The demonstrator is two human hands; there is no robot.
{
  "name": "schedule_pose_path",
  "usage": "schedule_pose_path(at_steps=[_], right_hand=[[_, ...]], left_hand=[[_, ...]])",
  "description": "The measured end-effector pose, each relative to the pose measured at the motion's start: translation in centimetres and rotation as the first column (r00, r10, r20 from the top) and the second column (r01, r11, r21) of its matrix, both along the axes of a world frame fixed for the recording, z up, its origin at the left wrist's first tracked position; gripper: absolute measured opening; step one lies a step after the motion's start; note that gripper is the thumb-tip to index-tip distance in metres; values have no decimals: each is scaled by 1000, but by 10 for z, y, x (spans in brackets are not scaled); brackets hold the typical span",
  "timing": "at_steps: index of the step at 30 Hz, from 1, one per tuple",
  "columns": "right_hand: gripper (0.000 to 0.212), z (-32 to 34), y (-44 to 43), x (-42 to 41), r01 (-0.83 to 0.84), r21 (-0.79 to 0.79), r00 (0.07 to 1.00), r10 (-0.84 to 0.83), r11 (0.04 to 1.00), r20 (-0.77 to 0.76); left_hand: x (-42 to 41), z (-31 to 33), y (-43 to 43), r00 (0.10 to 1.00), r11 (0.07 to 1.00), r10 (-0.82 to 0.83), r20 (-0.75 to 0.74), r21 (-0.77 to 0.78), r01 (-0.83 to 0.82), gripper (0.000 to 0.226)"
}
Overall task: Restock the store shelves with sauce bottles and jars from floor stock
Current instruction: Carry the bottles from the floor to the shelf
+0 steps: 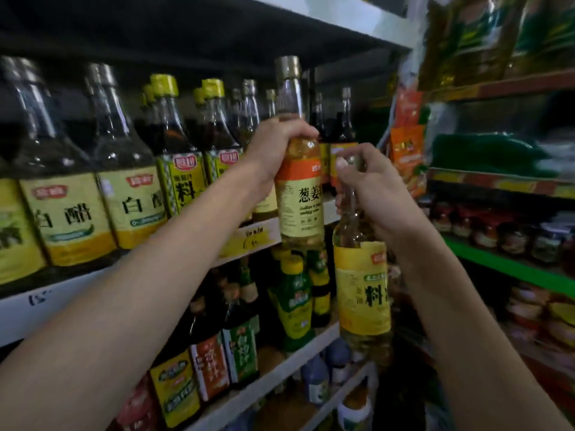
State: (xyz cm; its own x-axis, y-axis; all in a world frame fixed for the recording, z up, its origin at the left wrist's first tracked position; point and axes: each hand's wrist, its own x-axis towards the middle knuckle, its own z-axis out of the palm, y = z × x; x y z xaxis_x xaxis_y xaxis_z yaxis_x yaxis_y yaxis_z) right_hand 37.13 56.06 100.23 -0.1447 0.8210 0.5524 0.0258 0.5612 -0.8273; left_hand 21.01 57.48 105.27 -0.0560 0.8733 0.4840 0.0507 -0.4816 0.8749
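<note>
Left hand [277, 147]: wrapped round the shoulder of the orange-labelled cooking-wine bottle [300, 206].
Right hand [376, 194]: clamped on the yellow-labelled bottle [362, 293] at its neck, just beside.

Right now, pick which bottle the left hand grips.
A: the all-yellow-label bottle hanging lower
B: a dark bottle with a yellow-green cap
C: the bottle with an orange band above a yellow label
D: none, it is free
C: the left hand curls round the shoulder of the orange-banded bottle, while the right hand holds the yellow-label bottle by its neck.
</note>
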Motion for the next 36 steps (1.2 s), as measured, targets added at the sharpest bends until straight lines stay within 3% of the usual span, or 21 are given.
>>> schedule_pose_path(at_steps=[3, 11, 21, 24, 30, 36], right_hand=[[10, 4, 38, -7, -89, 8, 995, 88, 996, 47], [27, 5, 117, -14, -274, -22, 949, 274, 962, 155], [15, 12, 156, -25, -272, -87, 927, 285, 958, 242], [20, 15, 157, -24, -306, -116, 922, 325, 945, 213], [26, 14, 158, -23, -309, -122, 929, 327, 943, 174], [32, 7, 166, -25, -334, -169, 938, 345, 927, 38]], left_hand=[[7, 26, 33, 994, 994, 102, -36, 43, -100, 13], [18, 53, 98, 940, 953, 297, -169, 118, -280, 13], [11, 38, 118, 925, 934, 353, -142, 106, -341, 26], [11, 41, 117, 930, 937, 341, -134, 124, -326, 31], [12, 41, 120, 937, 941, 327, -124, 138, -310, 18], [22, 42, 124, 871, 892, 443, -213, 204, -404, 10]])
